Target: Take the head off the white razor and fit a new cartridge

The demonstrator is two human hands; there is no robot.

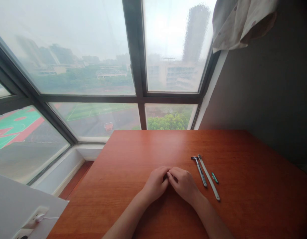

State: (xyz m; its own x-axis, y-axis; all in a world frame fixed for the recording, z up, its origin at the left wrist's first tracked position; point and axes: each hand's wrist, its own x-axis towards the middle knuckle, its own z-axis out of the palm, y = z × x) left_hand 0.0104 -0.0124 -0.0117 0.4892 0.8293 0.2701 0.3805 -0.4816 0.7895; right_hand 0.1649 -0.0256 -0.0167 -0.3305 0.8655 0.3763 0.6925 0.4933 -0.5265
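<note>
My left hand (156,182) and my right hand (183,184) rest together on the reddish wooden table (255,186), fingertips touching, fingers curled under. I cannot see anything between them. Just right of my right hand lie a grey razor-like tool (199,170), a long pale thin stick (208,177) and a small green piece (214,177). Neither hand touches these.
Large windows (93,66) stand behind the table's far edge, with a low sill at the left. A grey wall (268,93) borders the right side. Cloth (240,23) hangs at the top right. A white socket with a plug (36,217) sits at the lower left.
</note>
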